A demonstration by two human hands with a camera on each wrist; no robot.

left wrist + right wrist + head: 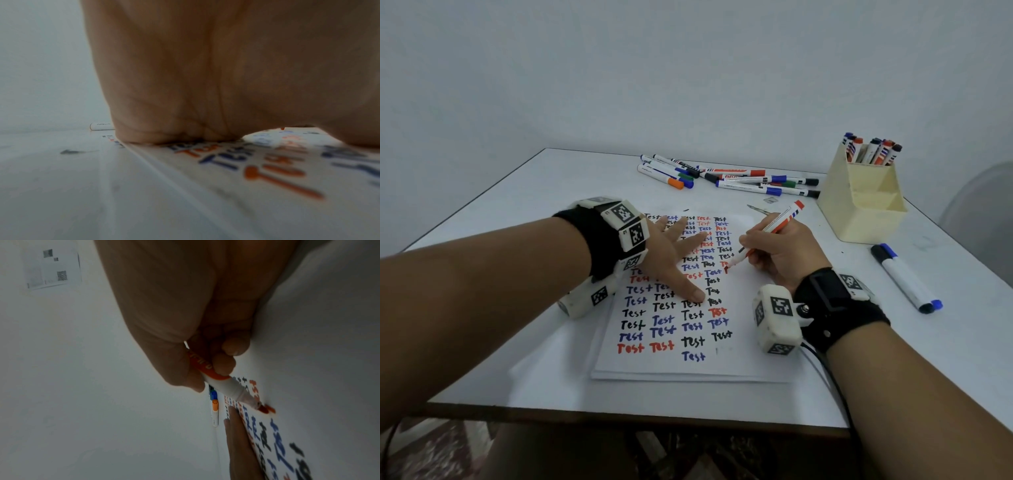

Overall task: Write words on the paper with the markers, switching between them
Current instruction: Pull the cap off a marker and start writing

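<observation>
Under your flat, spread left hand (669,255) lay the paper (690,365); your right hand (779,255) pinched the red marker (765,233), tip touching paper beside it; wet ink could smear if that palm dragged.

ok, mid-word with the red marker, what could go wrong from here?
1. The left hand lies flat across written rows of the paper; if that ink is still wet, it may smear.
2. The right hand rests beside the red marker tip and could drag through the new stroke.
3. The right column is nearly full, so upcoming words may crowd.
</observation>
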